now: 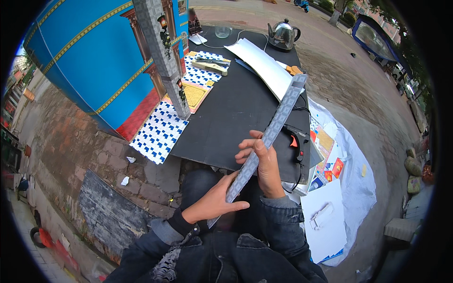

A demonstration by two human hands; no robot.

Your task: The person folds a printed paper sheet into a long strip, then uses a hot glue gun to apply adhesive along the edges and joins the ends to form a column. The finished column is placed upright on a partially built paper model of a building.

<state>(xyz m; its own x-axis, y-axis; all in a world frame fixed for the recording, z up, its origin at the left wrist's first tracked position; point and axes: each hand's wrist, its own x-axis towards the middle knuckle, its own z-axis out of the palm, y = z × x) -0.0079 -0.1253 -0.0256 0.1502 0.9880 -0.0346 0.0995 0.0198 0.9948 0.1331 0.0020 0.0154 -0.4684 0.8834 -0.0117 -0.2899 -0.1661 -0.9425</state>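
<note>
A long grey strip with a stone-block pattern (271, 133) slants across my front, its far end over the black table and its lower end near my lap. My left hand (213, 202) grips its lower part, thumb along the near side. Farther up, my right hand (267, 170) holds the strip between thumb and fingers, the fingertips showing on its left side. To the right of my right hand lies a black glue gun (299, 145) with an orange trigger. A similar grey pillar (166, 61) with small lamps stands at the blue model building (92, 56), left of the strip.
The black table (222, 113) carries a steel kettle (283, 37), a glass cup (223, 31), white sheets (257, 61) and a pale-handled cutter (210, 69) on a blue-and-white checked base (160, 132). A white plastic sheet (361, 188) with printed papers hangs at the right. A dark board (111, 212) lies on the ground.
</note>
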